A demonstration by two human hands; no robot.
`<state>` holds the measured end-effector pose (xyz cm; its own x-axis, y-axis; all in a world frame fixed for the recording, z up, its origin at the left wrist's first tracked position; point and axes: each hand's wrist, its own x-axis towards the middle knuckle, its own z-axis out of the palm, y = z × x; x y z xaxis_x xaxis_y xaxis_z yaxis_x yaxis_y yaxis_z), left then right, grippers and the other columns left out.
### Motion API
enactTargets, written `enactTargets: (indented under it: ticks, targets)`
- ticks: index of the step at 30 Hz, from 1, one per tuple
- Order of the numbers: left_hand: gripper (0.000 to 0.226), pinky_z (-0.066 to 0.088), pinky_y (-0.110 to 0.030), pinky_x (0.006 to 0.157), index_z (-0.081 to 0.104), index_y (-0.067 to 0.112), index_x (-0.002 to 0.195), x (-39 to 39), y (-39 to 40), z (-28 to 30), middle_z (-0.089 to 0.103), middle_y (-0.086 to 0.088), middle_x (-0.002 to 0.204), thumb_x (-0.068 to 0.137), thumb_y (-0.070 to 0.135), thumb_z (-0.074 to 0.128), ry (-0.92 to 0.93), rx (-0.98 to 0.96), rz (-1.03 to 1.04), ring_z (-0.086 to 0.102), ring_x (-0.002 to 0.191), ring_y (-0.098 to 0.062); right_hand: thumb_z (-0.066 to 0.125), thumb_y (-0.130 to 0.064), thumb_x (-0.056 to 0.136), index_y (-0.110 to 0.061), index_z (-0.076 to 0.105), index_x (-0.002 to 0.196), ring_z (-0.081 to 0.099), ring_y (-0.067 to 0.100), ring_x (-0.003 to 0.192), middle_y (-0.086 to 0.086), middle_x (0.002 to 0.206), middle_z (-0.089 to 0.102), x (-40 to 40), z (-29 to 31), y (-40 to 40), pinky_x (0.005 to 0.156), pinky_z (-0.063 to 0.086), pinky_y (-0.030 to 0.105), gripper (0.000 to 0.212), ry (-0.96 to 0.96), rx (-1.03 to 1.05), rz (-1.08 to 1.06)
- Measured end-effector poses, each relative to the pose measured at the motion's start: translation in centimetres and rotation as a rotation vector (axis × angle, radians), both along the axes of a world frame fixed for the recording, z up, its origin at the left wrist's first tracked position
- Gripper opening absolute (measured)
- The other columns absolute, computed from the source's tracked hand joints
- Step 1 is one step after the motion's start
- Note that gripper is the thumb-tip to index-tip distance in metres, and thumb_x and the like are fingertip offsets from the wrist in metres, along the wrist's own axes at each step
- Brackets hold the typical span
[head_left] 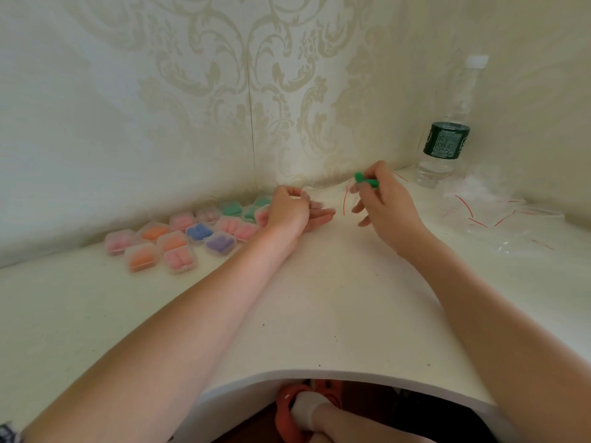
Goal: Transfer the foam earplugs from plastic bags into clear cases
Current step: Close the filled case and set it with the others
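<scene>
My right hand point(382, 199) pinches two green foam earplugs point(365, 180) above the white table, near the back wall. My left hand point(289, 209) holds a small clear plastic bag point(323, 199) with a red seal line, just left of the right hand. Several clear cases point(179, 238) filled with pink, orange, blue, purple and green earplugs lie in a cluster to the left of my left hand. Whether an open case lies under my left hand is hidden.
A pile of clear plastic bags with red strips point(499, 215) lies at the right. A water bottle with a dark green label point(446, 139) stands in the back right corner. The patterned wall runs close behind the table point(319, 314). A foot in a red shoe shows below the table's edge.
</scene>
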<state>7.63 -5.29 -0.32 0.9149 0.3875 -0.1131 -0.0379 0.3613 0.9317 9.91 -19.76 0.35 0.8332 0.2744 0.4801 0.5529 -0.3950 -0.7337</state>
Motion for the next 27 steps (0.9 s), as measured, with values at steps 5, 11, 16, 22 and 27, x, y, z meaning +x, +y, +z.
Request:
enactTargets:
  ticks: [5, 11, 16, 22, 27]
  targets:
    - [0.029, 0.057, -0.025, 0.050, 0.039, 0.014, 0.092, -0.1, 0.2, -0.3, 0.060, -0.018, 0.088, 0.089, -0.011, 0.053, -0.069, -0.009, -0.003, 0.068, 0.059, -0.017, 0.039, -0.011, 0.099, -0.010, 0.043, 0.099, 0.058, 0.010, 0.080, 0.001, 0.098, 0.054, 0.5, 0.5, -0.2, 0.067, 0.055, 0.028, 0.004, 0.160, 0.268, -0.041]
    - [0.023, 0.058, -0.024, 0.058, 0.044, 0.013, 0.090, -0.5, 0.0, -0.5, 0.056, -0.011, 0.084, 0.090, -0.009, 0.051, -0.146, 0.112, 0.013, 0.066, 0.066, -0.020, 0.046, -0.016, 0.096, -0.021, 0.052, 0.085, 0.057, 0.016, 0.096, 0.000, 0.098, 0.055, 0.2, 0.4, 0.3, 0.082, 0.053, 0.035, 0.014, 0.443, 0.276, 0.152]
    - [0.024, 0.054, -0.023, 0.049, 0.043, 0.012, 0.075, -0.1, 0.2, -0.8, 0.054, -0.011, 0.070, 0.090, 0.001, 0.059, -0.198, 0.257, 0.106, 0.065, 0.049, -0.012, 0.046, -0.018, 0.095, -0.026, 0.048, 0.078, 0.041, 0.010, 0.089, -0.001, 0.094, 0.047, 0.2, 1.4, -0.4, 0.083, 0.040, 0.032, 0.019, 0.351, 0.242, 0.132]
    - [0.019, 0.057, -0.027, 0.055, 0.049, 0.008, 0.080, 0.0, -0.1, -1.0, 0.060, -0.012, 0.086, 0.094, 0.018, 0.058, -0.202, 0.365, 0.031, 0.069, 0.071, -0.016, 0.049, -0.016, 0.097, -0.017, 0.052, 0.081, 0.059, 0.015, 0.080, 0.001, 0.092, 0.061, 0.1, 0.4, 0.0, 0.075, 0.046, 0.032, 0.016, 0.469, 0.127, 0.191]
    - [0.022, 0.052, -0.021, 0.048, 0.047, 0.011, 0.077, -0.1, -0.3, -1.6, 0.053, -0.008, 0.086, 0.090, 0.018, 0.064, -0.210, 0.549, 0.162, 0.064, 0.069, -0.018, 0.046, -0.024, 0.098, -0.013, 0.052, 0.087, 0.045, 0.011, 0.065, -0.002, 0.078, 0.054, 0.6, 0.1, -0.7, 0.059, 0.033, 0.024, 0.016, 0.327, -0.207, 0.001]
